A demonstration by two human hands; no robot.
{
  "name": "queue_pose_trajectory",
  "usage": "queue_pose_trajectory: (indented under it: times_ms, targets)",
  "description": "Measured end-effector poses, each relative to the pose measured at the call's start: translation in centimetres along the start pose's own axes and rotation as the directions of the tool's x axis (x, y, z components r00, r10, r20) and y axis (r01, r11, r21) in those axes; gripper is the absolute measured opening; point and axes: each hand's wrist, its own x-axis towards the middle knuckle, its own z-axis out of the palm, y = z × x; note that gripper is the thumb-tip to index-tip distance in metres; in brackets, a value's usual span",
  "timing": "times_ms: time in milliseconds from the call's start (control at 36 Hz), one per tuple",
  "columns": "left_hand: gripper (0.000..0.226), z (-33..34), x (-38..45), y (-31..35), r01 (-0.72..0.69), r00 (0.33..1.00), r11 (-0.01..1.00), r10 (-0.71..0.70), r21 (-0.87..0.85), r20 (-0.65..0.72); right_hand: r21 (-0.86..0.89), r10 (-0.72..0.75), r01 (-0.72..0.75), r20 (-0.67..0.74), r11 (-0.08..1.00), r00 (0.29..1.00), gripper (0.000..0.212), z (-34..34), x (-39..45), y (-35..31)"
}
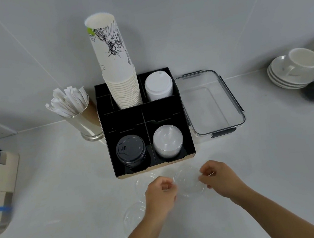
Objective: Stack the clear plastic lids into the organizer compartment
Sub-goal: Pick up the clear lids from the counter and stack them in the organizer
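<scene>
A black organizer (125, 120) stands on the white counter. Its front right compartment holds a stack of clear plastic lids (167, 141). In front of the organizer, my left hand (161, 194) and my right hand (219, 178) pinch opposite edges of one clear lid (189, 182) just above the counter. Two more clear lids lie loose on the counter: one (142, 180) behind my left hand, another (134, 214) to its left, partly hidden by my wrist.
The organizer also holds black lids (130, 150), white lids (158, 86) and a tall stack of paper cups (117, 68). A cup of wrapped straws (73, 106) stands to its left, a clear container (233, 101) to its right, and saucers with a cup (292, 69) far right.
</scene>
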Motion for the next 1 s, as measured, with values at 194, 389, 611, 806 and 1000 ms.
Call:
queue_pose_trajectory:
  times_ms: [194, 389, 611, 806, 1000]
  targets:
    - [0.009, -1.1, -0.7, 1.5, -0.023, 1.000, 0.995, 0.024, -0.096, 0.011, 0.162, -0.030, 0.031, -0.005, 0.986, 1.000, 0.012, -0.9, -0.6, -1.2]
    - [0.010, -2.4, -1.0, 3.6, -0.088, 0.996, 0.987, 0.085, -0.136, -0.028, 0.268, -0.108, 0.114, -0.037, 0.957, 0.993, 0.015, -1.4, -0.6, -3.2]
    - [0.017, -3.9, 0.8, 5.6, -0.232, 0.969, 0.960, 0.214, -0.156, -0.125, 0.216, -0.198, 0.210, -0.077, 0.953, 0.977, 0.017, -1.3, 0.9, -6.9]
    - [0.031, -3.4, 2.6, 7.0, -0.231, 0.960, 0.949, 0.187, -0.216, -0.207, 0.054, -0.240, 0.248, -0.122, 0.967, 0.963, 0.024, -0.9, 3.2, -10.0]
    - [0.038, -2.6, 3.2, 7.5, -0.263, 0.945, 0.941, 0.206, -0.215, -0.254, -0.193, -0.294, 0.270, -0.110, 0.943, 0.949, 0.029, -0.2, 5.3, -11.6]
